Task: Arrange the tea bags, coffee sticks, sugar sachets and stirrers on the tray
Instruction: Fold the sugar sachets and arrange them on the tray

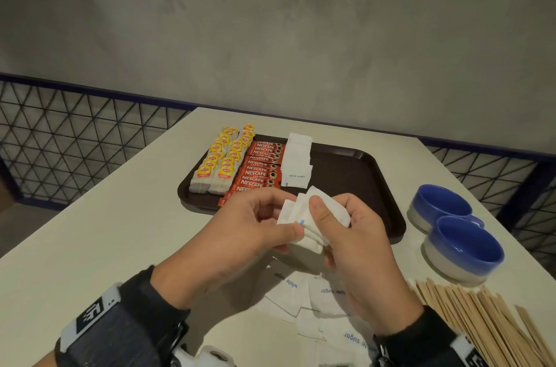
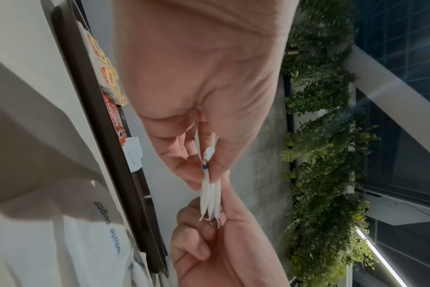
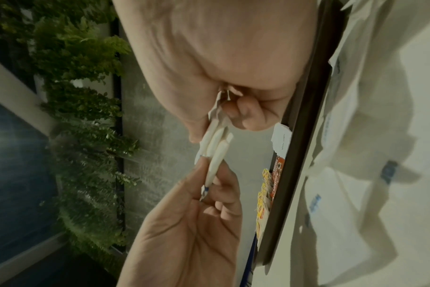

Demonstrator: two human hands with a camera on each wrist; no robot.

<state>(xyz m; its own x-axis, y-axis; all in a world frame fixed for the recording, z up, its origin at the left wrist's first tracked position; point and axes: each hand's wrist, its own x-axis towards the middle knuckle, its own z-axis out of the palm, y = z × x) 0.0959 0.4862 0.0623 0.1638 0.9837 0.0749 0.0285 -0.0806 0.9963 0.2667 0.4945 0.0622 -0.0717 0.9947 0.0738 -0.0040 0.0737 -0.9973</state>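
Both hands are raised above the near edge of the tray [image 1: 361,162], sharing one small stack of white sugar sachets [image 1: 313,220]: the left hand [image 1: 249,234] pinches one end between thumb and fingers, the right hand [image 1: 358,246] is curled round the other end with its thumb laid across the top. In the left wrist view the stack [image 2: 210,198] shows as about three sachets edge-on, not squared, their ends fanned. On the tray the tea bags [image 1: 224,160] stand in two files at the left, the coffee sticks [image 1: 260,171] lie in a column beside them, and a column of sugar sachets [image 1: 298,156] runs next to those, its nearest packet face up with the print readable. More loose sachets [image 1: 319,303] lie on the table [image 1: 90,246] below the hands, and the wooden stirrers [image 1: 481,324] wait untouched at the right, near two blue bowls [image 1: 460,234]. In my judgement the step in hand is squaring this stack before it joins the sugar column; it would be done well by tapping the edges level, turning every print side the same way, and laying the packets at the near end of the column, overlapped like the rest and clear of the coffee sticks, leaving the bare right part of the tray for the stirrers
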